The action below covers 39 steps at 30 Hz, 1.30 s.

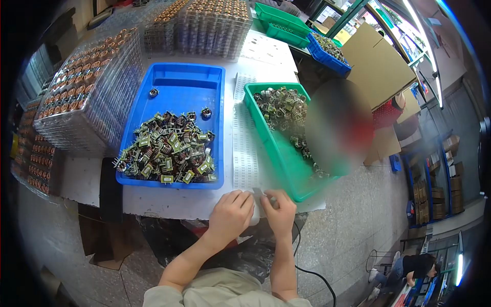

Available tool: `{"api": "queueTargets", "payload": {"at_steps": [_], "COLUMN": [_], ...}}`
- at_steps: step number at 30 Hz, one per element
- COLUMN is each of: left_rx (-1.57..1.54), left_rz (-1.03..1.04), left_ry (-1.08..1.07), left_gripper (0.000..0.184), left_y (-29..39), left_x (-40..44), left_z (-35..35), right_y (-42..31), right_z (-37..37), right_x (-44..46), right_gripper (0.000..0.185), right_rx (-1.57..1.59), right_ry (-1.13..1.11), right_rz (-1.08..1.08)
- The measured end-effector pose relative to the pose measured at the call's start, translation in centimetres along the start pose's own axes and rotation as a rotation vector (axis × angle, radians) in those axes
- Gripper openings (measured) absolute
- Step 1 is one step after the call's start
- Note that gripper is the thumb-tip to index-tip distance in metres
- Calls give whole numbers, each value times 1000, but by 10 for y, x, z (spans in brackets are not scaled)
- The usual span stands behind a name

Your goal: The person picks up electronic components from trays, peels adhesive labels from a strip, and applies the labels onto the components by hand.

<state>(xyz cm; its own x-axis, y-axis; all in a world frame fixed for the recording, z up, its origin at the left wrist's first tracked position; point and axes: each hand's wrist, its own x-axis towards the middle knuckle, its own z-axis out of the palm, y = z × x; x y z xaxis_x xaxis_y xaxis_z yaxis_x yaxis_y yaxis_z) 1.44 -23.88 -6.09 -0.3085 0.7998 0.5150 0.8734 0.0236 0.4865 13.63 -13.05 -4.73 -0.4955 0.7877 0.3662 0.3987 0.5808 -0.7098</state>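
At the table's front edge, my left hand [232,214] is closed, its fingers curled together beside the lower end of a long white label sheet [245,148]. Just to the right, my right hand [280,212] is closed in a pinch. Between the fingertips shows a small greyish piece [257,192], too small to name; which hand grips it I cannot tell. A blue tray [179,92] left of the sheet holds a heap of small wire-wound coils [171,148] with pale labelled tops. More such coils lie in the green tray [279,148] on the right.
Stacked clear plastic trays of copper coils [92,87] stand on the left, with another stack [212,28] behind. A blurred patch covers a person by the green tray. Another person [414,268] is at lower right. A black cable [319,276] runs across the floor.
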Motion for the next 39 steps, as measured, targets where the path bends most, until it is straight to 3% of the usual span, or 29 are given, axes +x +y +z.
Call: {"api": "queueTargets", "payload": {"at_steps": [5,8,39], "left_rx": [-10,-9,17], "left_rz": [-3,0,9], "left_ry": [2,7,-65], "left_gripper": [20,20,21], "left_y": [0,0,6], "left_x": [1,1,8], "left_z": [-1,-1,-11], "right_y": [0,4,0], "right_z": [-2,4,4], "right_x": [-1,-2,0], "right_gripper": [17,17,17], "right_rx": [39,-37,-26], "right_ry": [-5,28,16], "right_rz": [64,-32,-26]}}
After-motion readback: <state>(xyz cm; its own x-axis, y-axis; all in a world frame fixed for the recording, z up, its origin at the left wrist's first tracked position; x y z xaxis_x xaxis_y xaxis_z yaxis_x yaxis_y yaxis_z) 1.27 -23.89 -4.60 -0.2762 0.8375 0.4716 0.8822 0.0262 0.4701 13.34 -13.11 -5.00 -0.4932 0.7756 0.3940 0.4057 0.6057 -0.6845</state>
